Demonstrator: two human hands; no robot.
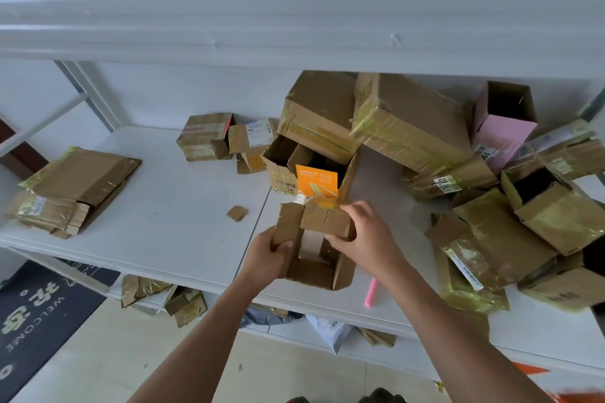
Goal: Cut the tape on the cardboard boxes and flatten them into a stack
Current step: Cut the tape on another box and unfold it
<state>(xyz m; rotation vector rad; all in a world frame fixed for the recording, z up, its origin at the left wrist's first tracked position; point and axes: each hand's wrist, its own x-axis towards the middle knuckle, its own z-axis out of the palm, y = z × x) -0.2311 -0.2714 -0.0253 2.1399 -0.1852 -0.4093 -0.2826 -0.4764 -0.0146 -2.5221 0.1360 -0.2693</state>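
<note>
A small opened cardboard box (pixel 316 267) sits near the front edge of the white table (pixel 183 206), its flaps up. My left hand (pixel 266 257) grips the box's left flap. On the other side, my right hand (pixel 363 232) grips the far right flap, fingers curled over its edge. A stack of flattened boxes (pixel 70 188) lies at the table's left end. A pink cutter (pixel 371 292) lies on the table just right of the box, partly hidden under my right forearm.
Several taped and opened boxes are piled at the back and right, among them an open box with an orange card (pixel 316 180) and a pink box (pixel 502 127). A cardboard scrap (pixel 236 213) lies mid-table. Scraps litter the lower shelf (pixel 163 299). A shelf board overhangs above.
</note>
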